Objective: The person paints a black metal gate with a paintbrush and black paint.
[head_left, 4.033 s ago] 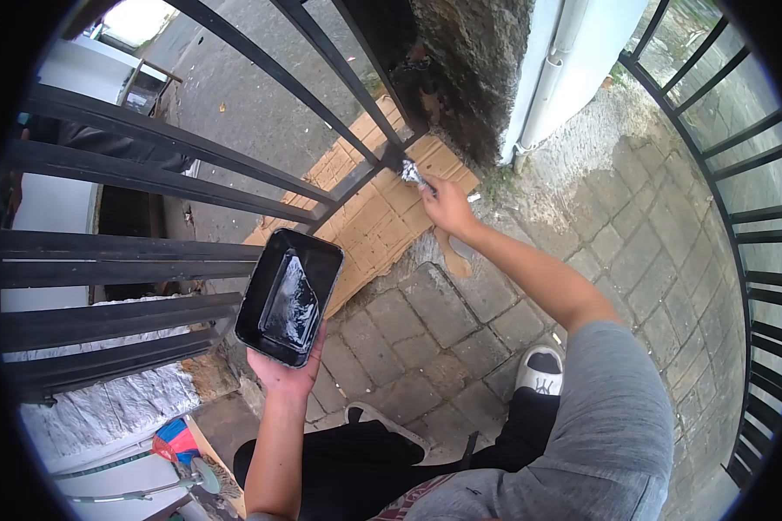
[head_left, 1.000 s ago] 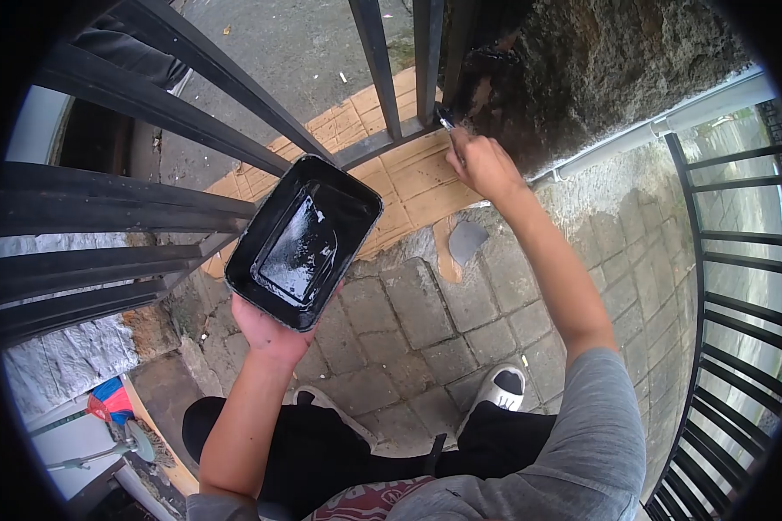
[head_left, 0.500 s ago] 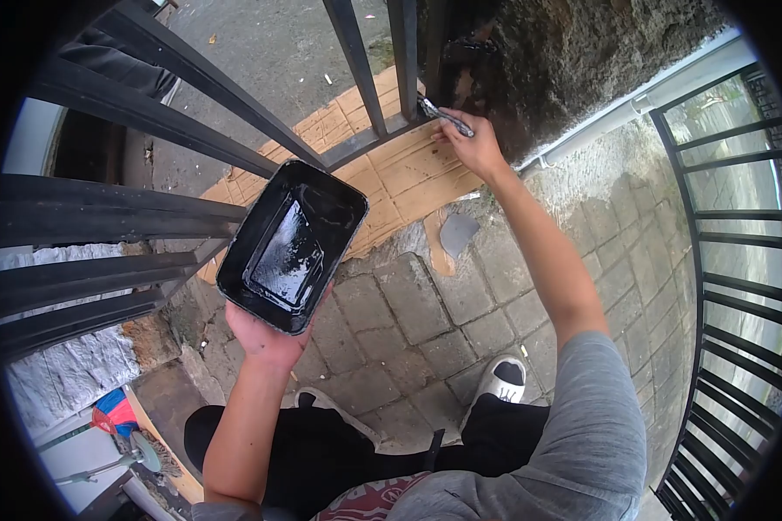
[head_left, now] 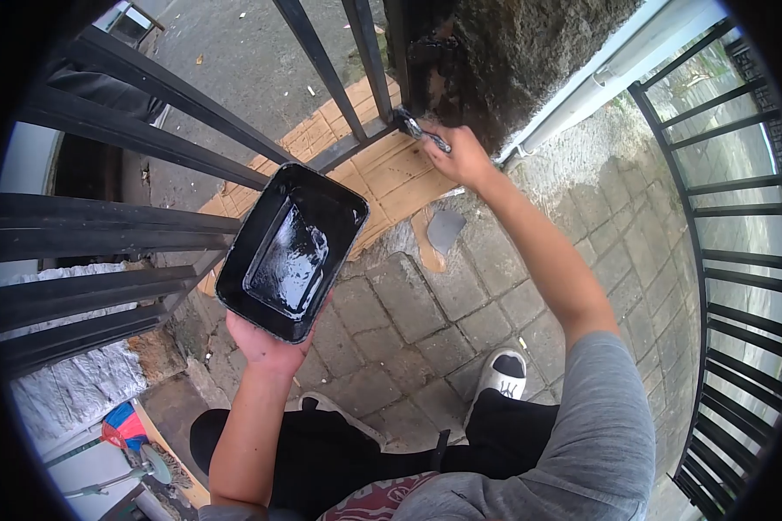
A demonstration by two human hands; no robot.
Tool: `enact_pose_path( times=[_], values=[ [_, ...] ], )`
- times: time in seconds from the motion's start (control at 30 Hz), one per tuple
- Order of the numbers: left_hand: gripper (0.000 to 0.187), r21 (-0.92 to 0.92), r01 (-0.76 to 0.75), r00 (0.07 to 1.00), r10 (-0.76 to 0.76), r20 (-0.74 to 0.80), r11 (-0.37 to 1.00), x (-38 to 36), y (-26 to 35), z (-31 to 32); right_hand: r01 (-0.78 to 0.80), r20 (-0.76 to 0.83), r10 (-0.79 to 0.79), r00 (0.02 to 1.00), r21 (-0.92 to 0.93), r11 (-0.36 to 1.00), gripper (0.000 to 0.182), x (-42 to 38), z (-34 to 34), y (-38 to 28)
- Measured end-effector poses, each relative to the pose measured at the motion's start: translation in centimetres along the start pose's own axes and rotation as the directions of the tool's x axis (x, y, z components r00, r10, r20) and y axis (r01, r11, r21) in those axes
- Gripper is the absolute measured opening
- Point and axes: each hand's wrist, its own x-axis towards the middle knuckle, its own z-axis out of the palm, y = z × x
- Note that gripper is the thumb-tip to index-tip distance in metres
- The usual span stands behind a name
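Observation:
My left hand point(head_left: 268, 342) supports a black paint tray point(head_left: 339, 187) from below, with its fingers mostly hidden underneath. Wet, glossy black paint point(head_left: 291, 260) lies in the tray's bottom. In my right hand point(head_left: 463, 156) is a paint-smeared paintbrush point(head_left: 421, 130), held by its handle. The brush's bristles are at the lower rail of a black metal gate point(head_left: 356, 143), close to the foot of an upright bar. Under that rail, flattened cardboard point(head_left: 400, 178) covers the ground.
A rough stone wall point(head_left: 530, 52) and a white pipe point(head_left: 573, 100) stand beyond my right hand. A grey scrap point(head_left: 446, 233) lies on the paving stones point(head_left: 408, 295). Black railings point(head_left: 743, 282) run along the right. A fan point(head_left: 152, 464) stands at lower left.
My right hand has moved slightly left and down with the paintbrush, from the upright bar to the lower rail. The tray stays nearly still in my left hand. The view has shifted a little.

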Motion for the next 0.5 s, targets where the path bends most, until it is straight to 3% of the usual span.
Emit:
enact_pose_path(
  times=[0.1, 0.17, 0.23, 0.37, 0.5],
  values=[
    [0.066, 0.001, -0.024, 1.000, 0.024, 0.016, 1.000, 0.3, -0.1, -0.7, -0.137, 0.041, 0.138, 0.990, -0.015, 0.990, 0.031, 0.1, -4.3, -2.7],
    [0.067, 0.009, -0.032, 0.999, 0.032, 0.001, 0.999, 0.2, -0.3, -0.5, -0.083, -0.060, 0.092, 0.994, 0.138, 0.987, 0.028, -0.7, -6.3, -3.7],
    [0.069, -0.004, -0.033, 0.999, 0.033, -0.035, 0.999, 0.4, -0.8, -0.7, -0.178, 0.019, 0.189, 0.982, 0.434, 0.883, 0.026, -1.5, -9.1, -7.6],
    [0.072, -0.057, -0.005, 0.999, 0.002, -0.052, 0.998, 1.1, -1.0, -1.4, -0.087, -0.009, 0.106, 0.994, 0.508, 0.857, 0.022, -2.8, -13.4, -14.9],
    [0.073, 0.011, -0.035, 0.999, 0.035, -0.027, 0.999, 1.6, -1.5, -1.0, 0.334, -0.059, -0.346, 0.937, 0.451, 0.828, 0.017, -3.4, -14.0, -18.0]
  ],
)
